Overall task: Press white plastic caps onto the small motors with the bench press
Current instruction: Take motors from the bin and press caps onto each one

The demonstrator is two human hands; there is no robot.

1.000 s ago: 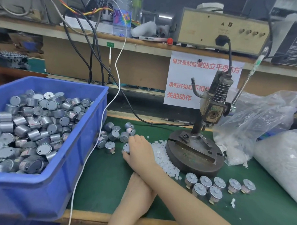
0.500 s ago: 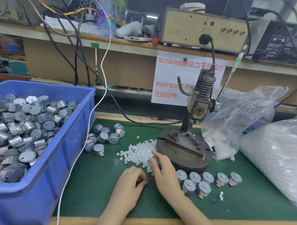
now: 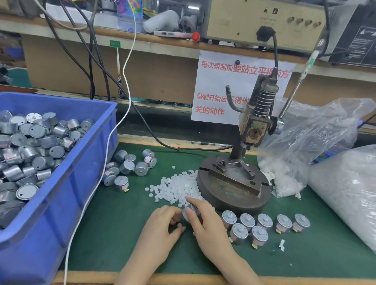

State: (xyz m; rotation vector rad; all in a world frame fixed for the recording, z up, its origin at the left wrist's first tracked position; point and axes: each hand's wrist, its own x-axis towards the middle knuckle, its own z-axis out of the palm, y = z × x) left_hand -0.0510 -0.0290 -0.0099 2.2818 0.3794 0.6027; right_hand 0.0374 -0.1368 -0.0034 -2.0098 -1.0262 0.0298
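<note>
My right hand (image 3: 207, 227) grips a small silver motor (image 3: 190, 211) just in front of the pile of white plastic caps (image 3: 176, 188). My left hand (image 3: 160, 229) is next to it, fingers curled, pinching a small white cap (image 3: 179, 225) close to the motor. The bench press (image 3: 235, 179) stands right behind, its round dark base bare, its lever (image 3: 297, 86) raised. Several capped motors (image 3: 263, 224) sit in rows in front of the base. Several loose uncapped motors (image 3: 130, 165) lie left of the caps.
A blue bin (image 3: 73, 180) full of motors fills the left side. Clear plastic bags of caps (image 3: 348, 188) lie at the right. A white cable (image 3: 109, 151) runs down past the bin. The green mat (image 3: 306, 261) reaches to the wooden front edge.
My right hand came back from the loose motors at the left with a motor, to the front of the cap pile. My left hand rose to meet it, pinching a cap.
</note>
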